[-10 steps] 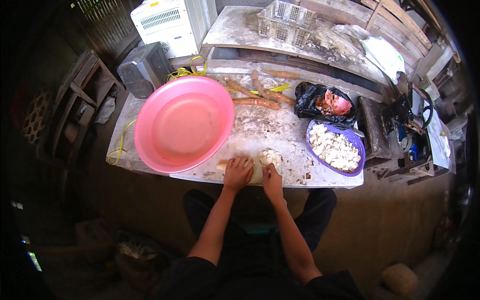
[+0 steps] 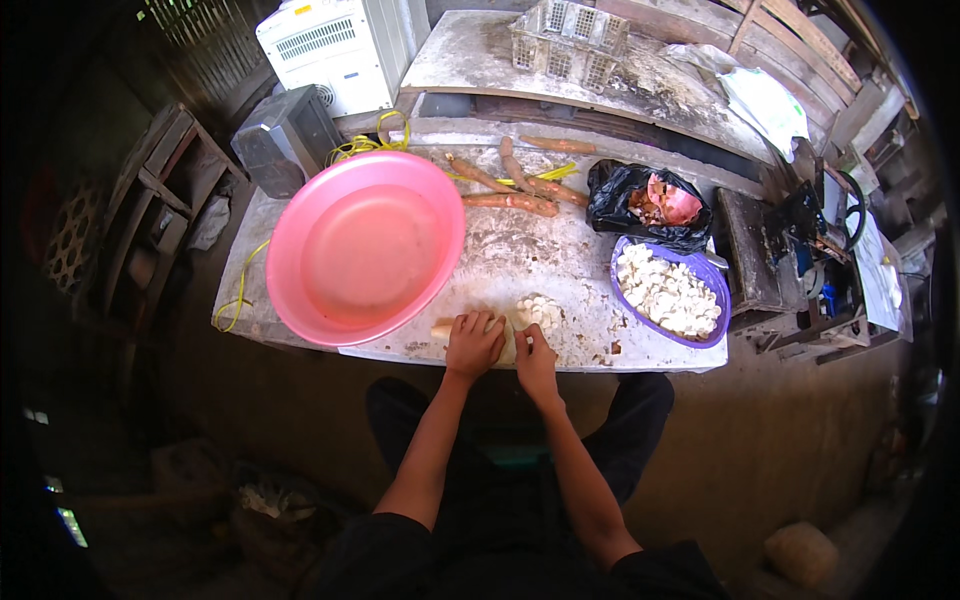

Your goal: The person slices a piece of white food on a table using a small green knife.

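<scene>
At the table's near edge my left hand [image 2: 474, 345] is closed over a peeled, pale root [image 2: 441, 330], probably cassava, whose end sticks out to the left. The root lies on a pale greenish board [image 2: 508, 349], mostly covered by my hands. Close by on the right, my right hand [image 2: 536, 364] is closed in a fist; what it grips is hidden by the fingers. A small heap of white slices [image 2: 539, 312] lies just beyond it. To the right, a purple basin [image 2: 622, 294] is full of white pieces [image 2: 668, 293].
A large pink basin [image 2: 287, 238] stands on the left of the table [image 2: 510, 258]. Several unpeeled brown roots [image 2: 512, 203] lie at the back, with yellow straps [image 2: 362, 148]. A black plastic bag [image 2: 607, 205] holding scraps sits behind the purple basin. A plastic crate [image 2: 567, 47] stands farther back.
My right hand has shifted slightly left, closer to my left hand. My left hand stays on the root, and the view has drifted a little.
</scene>
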Demonstrator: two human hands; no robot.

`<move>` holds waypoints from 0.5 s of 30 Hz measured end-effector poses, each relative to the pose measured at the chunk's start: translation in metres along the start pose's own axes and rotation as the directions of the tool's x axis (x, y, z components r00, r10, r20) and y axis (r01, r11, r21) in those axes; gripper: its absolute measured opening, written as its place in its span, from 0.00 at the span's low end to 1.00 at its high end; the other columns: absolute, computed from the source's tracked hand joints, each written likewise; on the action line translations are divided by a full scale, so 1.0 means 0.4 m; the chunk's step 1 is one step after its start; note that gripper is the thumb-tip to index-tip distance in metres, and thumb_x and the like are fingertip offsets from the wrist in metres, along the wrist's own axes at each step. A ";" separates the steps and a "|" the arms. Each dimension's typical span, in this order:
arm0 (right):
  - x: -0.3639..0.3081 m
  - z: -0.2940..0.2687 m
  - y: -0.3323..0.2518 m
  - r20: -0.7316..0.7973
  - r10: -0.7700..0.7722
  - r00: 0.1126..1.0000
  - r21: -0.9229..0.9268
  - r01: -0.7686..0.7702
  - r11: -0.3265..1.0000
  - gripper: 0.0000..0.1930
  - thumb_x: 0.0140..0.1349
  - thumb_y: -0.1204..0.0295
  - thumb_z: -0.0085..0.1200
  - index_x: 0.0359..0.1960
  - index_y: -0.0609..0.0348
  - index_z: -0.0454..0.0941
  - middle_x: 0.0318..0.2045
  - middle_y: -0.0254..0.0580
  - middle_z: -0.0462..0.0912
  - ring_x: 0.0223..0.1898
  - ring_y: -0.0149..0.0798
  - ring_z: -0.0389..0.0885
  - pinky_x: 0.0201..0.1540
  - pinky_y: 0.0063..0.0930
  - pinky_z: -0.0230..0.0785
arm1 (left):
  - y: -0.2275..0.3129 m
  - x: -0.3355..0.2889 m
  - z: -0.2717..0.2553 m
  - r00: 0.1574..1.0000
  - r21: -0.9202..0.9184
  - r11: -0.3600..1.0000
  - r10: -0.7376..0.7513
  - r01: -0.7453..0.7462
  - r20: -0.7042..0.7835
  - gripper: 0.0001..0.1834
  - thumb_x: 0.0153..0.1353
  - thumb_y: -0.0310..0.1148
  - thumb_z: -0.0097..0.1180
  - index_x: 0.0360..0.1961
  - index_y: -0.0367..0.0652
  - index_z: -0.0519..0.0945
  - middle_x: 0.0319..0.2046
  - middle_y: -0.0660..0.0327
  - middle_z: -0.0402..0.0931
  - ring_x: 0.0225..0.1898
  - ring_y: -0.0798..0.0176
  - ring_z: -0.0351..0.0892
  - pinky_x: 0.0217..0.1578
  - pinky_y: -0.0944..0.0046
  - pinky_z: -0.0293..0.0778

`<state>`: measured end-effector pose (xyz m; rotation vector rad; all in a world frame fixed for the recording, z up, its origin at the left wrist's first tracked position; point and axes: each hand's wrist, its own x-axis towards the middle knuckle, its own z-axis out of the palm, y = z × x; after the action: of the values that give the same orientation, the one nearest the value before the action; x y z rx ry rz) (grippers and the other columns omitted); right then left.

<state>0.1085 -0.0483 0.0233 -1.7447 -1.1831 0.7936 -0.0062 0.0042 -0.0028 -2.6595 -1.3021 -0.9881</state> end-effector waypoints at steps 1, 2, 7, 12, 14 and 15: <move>0.000 0.003 0.002 0.002 0.002 1.000 -0.002 -0.002 1.000 0.07 0.58 0.68 0.43 0.28 0.58 0.65 0.12 0.51 0.69 0.16 0.48 0.71 0.19 0.37 0.58 | 0.000 0.000 0.001 1.000 0.003 1.000 0.003 -0.003 -0.002 0.12 0.46 0.33 0.52 0.34 0.44 0.74 0.29 0.62 0.69 0.34 0.63 0.68 0.36 0.63 0.61; 0.000 0.008 -0.002 0.002 0.002 1.000 0.000 -0.002 1.000 0.07 0.58 0.68 0.43 0.28 0.58 0.65 0.12 0.51 0.69 0.16 0.48 0.71 0.19 0.37 0.58 | -0.002 0.000 0.001 1.000 0.009 1.000 0.006 -0.006 -0.003 0.12 0.46 0.33 0.52 0.34 0.44 0.74 0.29 0.62 0.69 0.34 0.63 0.68 0.36 0.63 0.62; -0.003 0.018 -0.019 -0.025 -0.070 0.997 -0.026 0.069 0.997 0.07 0.58 0.68 0.43 0.28 0.58 0.64 0.12 0.52 0.69 0.17 0.52 0.71 0.19 0.39 0.58 | -0.008 -0.001 -0.002 1.000 0.006 1.000 0.016 -0.016 -0.009 0.12 0.45 0.34 0.51 0.34 0.45 0.74 0.30 0.62 0.68 0.35 0.63 0.67 0.36 0.62 0.61; -0.004 0.007 -0.040 0.042 -0.001 0.999 -0.063 0.003 0.998 0.07 0.59 0.69 0.41 0.29 0.61 0.64 0.16 0.59 0.71 0.23 0.60 0.71 0.23 0.46 0.59 | -0.004 -0.002 -0.004 1.000 -0.015 1.000 0.017 -0.017 -0.018 0.13 0.45 0.33 0.52 0.34 0.44 0.74 0.30 0.62 0.68 0.35 0.63 0.67 0.36 0.62 0.61; -0.002 0.004 -0.035 0.048 0.001 0.999 -0.074 0.003 0.997 0.07 0.58 0.69 0.41 0.29 0.60 0.64 0.17 0.60 0.71 0.23 0.60 0.71 0.23 0.47 0.59 | 0.000 -0.001 -0.006 1.000 -0.014 1.000 0.015 -0.015 -0.013 0.12 0.45 0.33 0.51 0.34 0.45 0.74 0.30 0.62 0.68 0.35 0.63 0.67 0.36 0.62 0.61; 0.000 0.003 -0.032 0.059 0.009 0.998 -0.079 -0.005 0.997 0.07 0.58 0.69 0.41 0.29 0.60 0.64 0.17 0.60 0.71 0.24 0.60 0.71 0.24 0.47 0.59 | 0.003 -0.002 -0.007 1.000 -0.022 1.000 0.009 -0.009 0.004 0.12 0.45 0.33 0.52 0.34 0.45 0.74 0.30 0.62 0.68 0.35 0.62 0.67 0.36 0.62 0.62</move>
<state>0.1024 -0.0458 0.0343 -1.8011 -1.2635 0.8174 -0.0073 0.0022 -0.0005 -2.6821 -1.2871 -1.0024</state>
